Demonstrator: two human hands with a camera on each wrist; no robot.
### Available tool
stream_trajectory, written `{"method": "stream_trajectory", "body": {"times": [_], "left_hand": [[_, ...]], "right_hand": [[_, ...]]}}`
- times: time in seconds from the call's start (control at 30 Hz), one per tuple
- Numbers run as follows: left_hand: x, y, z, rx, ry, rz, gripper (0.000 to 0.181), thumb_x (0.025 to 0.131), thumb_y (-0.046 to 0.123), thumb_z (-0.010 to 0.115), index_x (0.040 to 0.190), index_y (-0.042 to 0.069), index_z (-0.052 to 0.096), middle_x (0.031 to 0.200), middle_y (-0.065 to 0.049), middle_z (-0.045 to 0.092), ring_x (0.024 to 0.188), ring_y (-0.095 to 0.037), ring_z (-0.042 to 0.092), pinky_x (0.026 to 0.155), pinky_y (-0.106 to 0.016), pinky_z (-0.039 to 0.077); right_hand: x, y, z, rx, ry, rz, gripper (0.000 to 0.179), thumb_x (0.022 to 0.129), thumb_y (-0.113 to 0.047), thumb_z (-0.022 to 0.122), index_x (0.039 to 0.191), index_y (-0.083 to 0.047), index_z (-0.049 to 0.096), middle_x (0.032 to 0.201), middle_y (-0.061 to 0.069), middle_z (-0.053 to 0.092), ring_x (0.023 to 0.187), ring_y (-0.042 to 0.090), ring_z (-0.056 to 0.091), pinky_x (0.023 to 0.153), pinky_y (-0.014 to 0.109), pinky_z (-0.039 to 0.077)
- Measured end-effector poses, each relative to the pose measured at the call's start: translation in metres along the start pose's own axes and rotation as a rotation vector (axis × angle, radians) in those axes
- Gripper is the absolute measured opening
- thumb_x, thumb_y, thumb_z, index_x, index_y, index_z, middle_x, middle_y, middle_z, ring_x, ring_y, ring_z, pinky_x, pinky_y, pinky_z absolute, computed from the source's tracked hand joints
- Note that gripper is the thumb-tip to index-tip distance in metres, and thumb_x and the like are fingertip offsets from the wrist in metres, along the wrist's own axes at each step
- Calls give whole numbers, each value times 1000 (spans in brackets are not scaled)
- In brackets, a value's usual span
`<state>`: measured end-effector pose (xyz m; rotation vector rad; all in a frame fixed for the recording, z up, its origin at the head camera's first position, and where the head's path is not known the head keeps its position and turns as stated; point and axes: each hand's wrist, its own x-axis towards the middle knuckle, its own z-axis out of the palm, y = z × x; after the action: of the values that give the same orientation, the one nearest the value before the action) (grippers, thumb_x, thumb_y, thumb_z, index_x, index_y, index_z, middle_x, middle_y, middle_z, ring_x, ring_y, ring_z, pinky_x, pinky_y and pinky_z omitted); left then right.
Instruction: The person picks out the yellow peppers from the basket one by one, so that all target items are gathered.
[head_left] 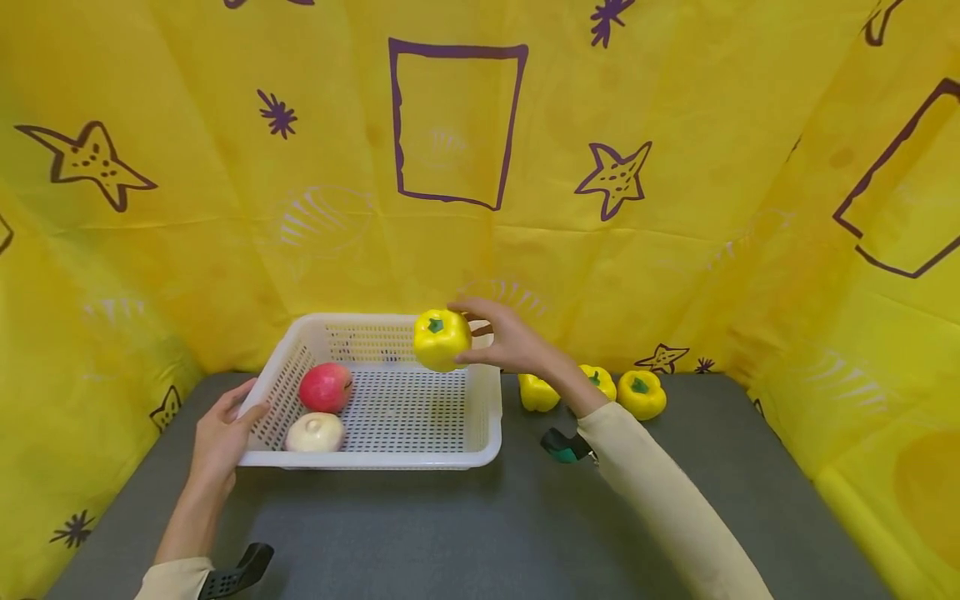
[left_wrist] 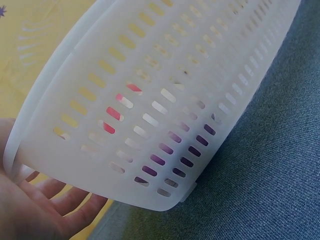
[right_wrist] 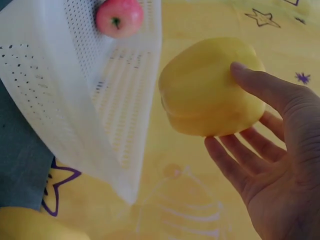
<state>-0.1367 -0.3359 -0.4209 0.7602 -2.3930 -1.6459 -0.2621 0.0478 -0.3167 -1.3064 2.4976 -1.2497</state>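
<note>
My right hand point(head_left: 501, 335) pinches a yellow bell pepper point(head_left: 441, 340) with a green stem, above the right side of a white plastic basket point(head_left: 480, 460). In the right wrist view, the thumb lies on one side of the pepper point(right_wrist: 210, 90) and the fingertips on the other. My left hand point(head_left: 221, 433) holds the basket's left rim, thumb over the edge. Inside, at the left, lie a pink-red apple point(head_left: 326, 387) and a round cream-white vegetable point(head_left: 315, 432). Through the slots in the left wrist view, purple point(left_wrist: 157, 159) shows low on that vegetable; its kind is unclear.
Several more yellow bell peppers point(head_left: 642, 395) sit on the dark grey table point(head_left: 420, 533), right of the basket and partly behind my right forearm. A yellow patterned cloth point(head_left: 337, 258) rises behind the table and along both sides.
</note>
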Motion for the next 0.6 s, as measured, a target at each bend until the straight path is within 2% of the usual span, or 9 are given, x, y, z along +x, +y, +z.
{"method": "stream_trajectory", "body": {"times": [0.2,0.43,0.6], "left_hand": [[0,0,1,2,2,-8,61,98,35,57,153,16,36,144,-21,48,79,3,57,67,-21,48],[0,-1,1,1,14,-4,60,98,33,58,152,15,38,139,-19,53,77,3,58,66,-22,49],[0,-1,0,-5,10,2,61,98,33,58,152,15,37,143,-21,48,77,3,58,66,-22,49]], "right_hand": [[-14,9,-7,61,52,21,73,79,-12,82,142,-1,48,141,12,52,121,30,53,97,43,47],[-35,19,-20,146,107,65,71,80,-11,82,143,-6,48,140,11,52,120,35,54,100,50,44],[-53,27,-33,175,155,104,73,80,-10,82,144,-8,46,144,11,48,123,36,53,101,54,41]]}}
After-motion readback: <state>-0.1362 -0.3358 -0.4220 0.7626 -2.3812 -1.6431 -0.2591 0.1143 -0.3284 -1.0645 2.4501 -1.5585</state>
